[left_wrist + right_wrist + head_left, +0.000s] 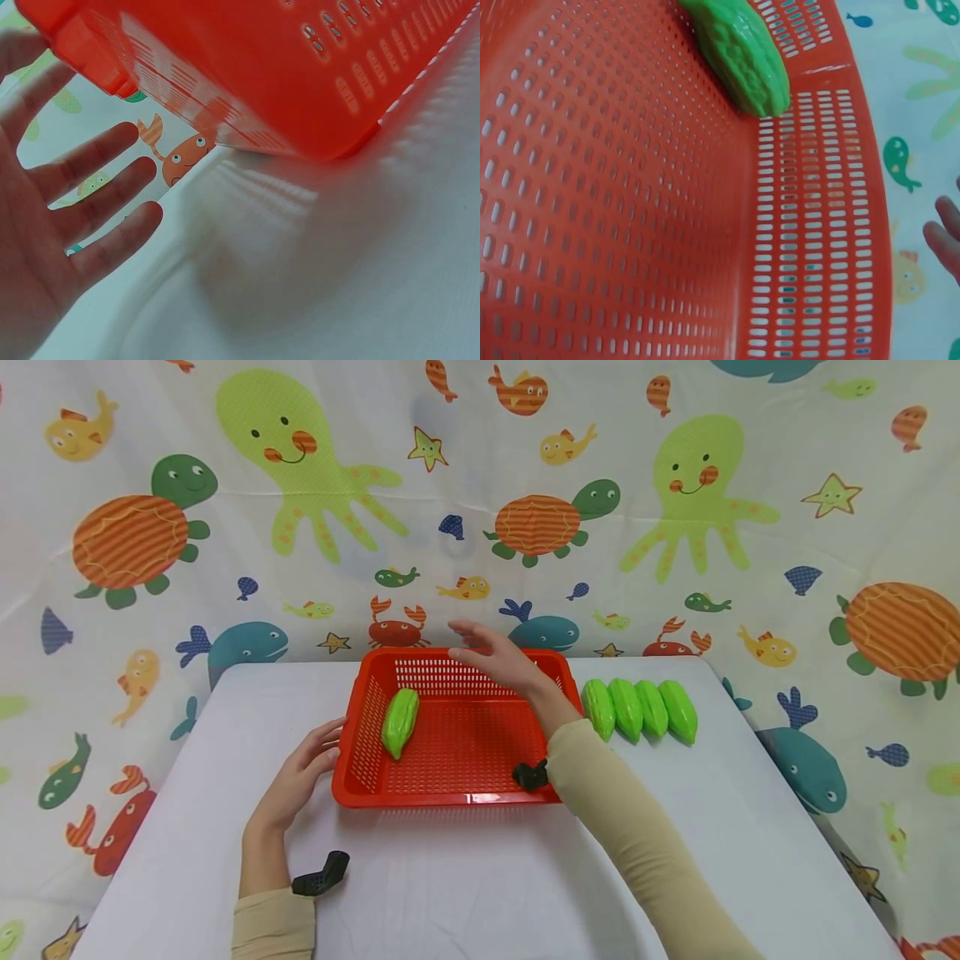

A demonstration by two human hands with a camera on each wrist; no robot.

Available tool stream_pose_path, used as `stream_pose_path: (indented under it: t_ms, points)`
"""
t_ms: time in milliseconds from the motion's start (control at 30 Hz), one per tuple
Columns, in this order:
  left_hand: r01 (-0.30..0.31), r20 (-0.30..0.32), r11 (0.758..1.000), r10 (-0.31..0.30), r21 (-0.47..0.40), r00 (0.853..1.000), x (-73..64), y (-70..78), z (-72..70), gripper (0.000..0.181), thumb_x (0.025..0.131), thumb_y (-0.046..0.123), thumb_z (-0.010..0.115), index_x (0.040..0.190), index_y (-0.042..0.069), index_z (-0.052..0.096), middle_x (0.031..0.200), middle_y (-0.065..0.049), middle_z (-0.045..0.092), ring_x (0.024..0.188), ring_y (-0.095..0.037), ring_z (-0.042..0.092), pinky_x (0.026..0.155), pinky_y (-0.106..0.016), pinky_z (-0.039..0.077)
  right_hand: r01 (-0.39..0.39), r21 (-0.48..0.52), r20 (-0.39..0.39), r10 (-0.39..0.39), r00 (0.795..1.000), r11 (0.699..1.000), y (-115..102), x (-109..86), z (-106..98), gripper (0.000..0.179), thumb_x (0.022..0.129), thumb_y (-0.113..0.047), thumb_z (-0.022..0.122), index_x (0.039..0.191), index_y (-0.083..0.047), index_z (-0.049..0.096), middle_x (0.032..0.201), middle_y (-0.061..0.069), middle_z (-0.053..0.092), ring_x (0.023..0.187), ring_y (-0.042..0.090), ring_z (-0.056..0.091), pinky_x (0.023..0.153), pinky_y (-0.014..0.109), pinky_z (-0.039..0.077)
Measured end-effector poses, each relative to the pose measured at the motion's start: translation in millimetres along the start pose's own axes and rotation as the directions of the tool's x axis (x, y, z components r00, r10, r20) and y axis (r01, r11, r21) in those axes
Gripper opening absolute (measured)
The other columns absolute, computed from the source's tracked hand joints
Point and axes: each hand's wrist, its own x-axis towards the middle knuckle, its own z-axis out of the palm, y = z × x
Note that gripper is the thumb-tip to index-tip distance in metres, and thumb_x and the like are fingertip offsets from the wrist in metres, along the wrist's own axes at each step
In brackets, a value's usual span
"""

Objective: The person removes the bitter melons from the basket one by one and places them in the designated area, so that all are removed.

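Note:
A red perforated plastic basket stands on the table. Inside it, at the left, lies one green, ridged toy bitter melon, also seen in the right wrist view. My left hand is at the basket's left side, fingertips right at the rim; its fingers look spread and straight in the left wrist view. Over the back right part of the basket, my right hand reaches with extended fingers and holds nothing. Only its fingertips show at the right edge of the right wrist view.
Several more green bitter melons lie in a row on the white table, right of the basket. Behind the table hangs a cloth printed with sea animals. A black wrist device is on the left arm.

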Motion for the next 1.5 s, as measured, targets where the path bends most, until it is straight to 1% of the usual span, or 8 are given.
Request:
stream_pose_path:
  t_ms: [133, 267, 400, 533, 700, 900, 1133, 1500]
  points:
    - [0.002, -0.004, 1.0, -0.001, 0.005, 1.0, -1.7, 0.7, 0.9, 0.053, 0.102, 0.033, 0.049, 0.152, 0.022, 0.035, 0.148, -0.011, 0.041, 0.131, -0.026, 0.04, 0.092, -0.026, 0.046, 0.009, 0.007, 0.016, -0.009, 1.0, 1.0, -0.7, 0.9, 2.6, 0.058, 0.096, -0.039, 0.061, 0.149, -0.025, 0.042, 0.153, -0.003, 0.039, 0.139, 0.02, 0.035, 0.111, 0.045, 0.033]
    - [0.003, -0.005, 1.0, -0.003, 0.007, 1.0, -3.0, 1.1, 1.7, 0.053, 0.102, 0.033, 0.049, 0.152, 0.022, 0.035, 0.149, -0.01, 0.041, 0.131, -0.027, 0.04, 0.093, -0.027, 0.046, 0.003, 0.005, 0.035, -0.003, 0.999, 1.0, -0.9, 2.8, 5.2, 0.059, 0.096, -0.041, 0.061, 0.149, -0.025, 0.042, 0.151, -0.007, 0.039, 0.14, 0.022, 0.035, 0.11, 0.046, 0.033]
    - [0.004, -0.003, 1.0, -0.004, 0.004, 1.0, -3.7, 1.9, 2.5, 0.053, 0.102, 0.033, 0.049, 0.152, 0.022, 0.035, 0.149, -0.01, 0.04, 0.132, -0.028, 0.039, 0.092, -0.026, 0.045, -0.008, -0.002, 0.055, 0.008, 0.998, 1.0, -0.4, 4.5, 7.5, 0.058, 0.095, -0.041, 0.061, 0.148, -0.026, 0.043, 0.149, -0.008, 0.042, 0.137, 0.018, 0.038, 0.109, 0.043, 0.035]
    - [0.005, -0.004, 1.0, -0.005, 0.0, 1.0, -4.1, 3.1, 3.3, 0.053, 0.102, 0.033, 0.049, 0.152, 0.022, 0.035, 0.149, -0.011, 0.041, 0.132, -0.028, 0.039, 0.092, -0.025, 0.046, -0.032, 0.0, 0.099, 0.032, 0.995, 0.999, 1.9, 5.9, 9.4, 0.058, 0.096, -0.041, 0.061, 0.149, -0.027, 0.041, 0.15, -0.005, 0.042, 0.135, 0.016, 0.041, 0.108, 0.041, 0.038]
    - [0.006, -0.007, 1.0, -0.006, 0.0, 1.0, -4.7, 4.0, 4.6, 0.053, 0.102, 0.033, 0.049, 0.152, 0.022, 0.035, 0.148, -0.011, 0.041, 0.133, -0.029, 0.038, 0.092, -0.025, 0.045, -0.057, 0.001, 0.15, 0.057, 0.987, 0.998, 5.3, 7.2, 12.1, 0.057, 0.097, -0.04, 0.059, 0.15, -0.028, 0.04, 0.153, 0.002, 0.04, 0.136, 0.019, 0.04, 0.108, 0.045, 0.037]
    - [0.002, -0.012, 1.0, -0.002, 0.007, 1.0, -6.1, 3.7, 5.4, 0.053, 0.102, 0.033, 0.049, 0.152, 0.022, 0.035, 0.148, -0.011, 0.042, 0.133, -0.029, 0.039, 0.092, -0.025, 0.045, -0.075, -0.026, 0.178, 0.078, 0.981, 0.997, 7.2, 8.6, 16.0, 0.057, 0.096, -0.041, 0.06, 0.149, -0.024, 0.042, 0.152, 0.005, 0.041, 0.134, 0.021, 0.041, 0.107, 0.046, 0.037]
    - [0.006, -0.013, 1.0, -0.006, 0.013, 1.0, -8.3, 3.5, 6.0, 0.052, 0.102, 0.034, 0.048, 0.152, 0.022, 0.035, 0.147, -0.011, 0.042, 0.132, -0.029, 0.039, 0.092, -0.025, 0.046, -0.136, -0.08, 0.223, 0.15, 0.963, 0.988, 12.6, 12.1, 21.9, 0.06, 0.094, -0.046, 0.061, 0.147, -0.025, 0.044, 0.149, 0.007, 0.043, 0.132, 0.021, 0.041, 0.106, 0.045, 0.039]
    - [0.006, -0.019, 1.0, -0.006, 0.007, 1.0, -12.1, 2.3, 8.3, 0.053, 0.102, 0.033, 0.049, 0.152, 0.022, 0.035, 0.148, -0.011, 0.042, 0.132, -0.03, 0.039, 0.091, -0.024, 0.046, -0.162, -0.14, 0.241, 0.192, 0.951, 0.977, 15.8, 16.7, 34.5, 0.063, 0.093, -0.047, 0.061, 0.148, -0.023, 0.043, 0.145, 0.006, 0.047, 0.131, 0.023, 0.041, 0.105, 0.045, 0.04]
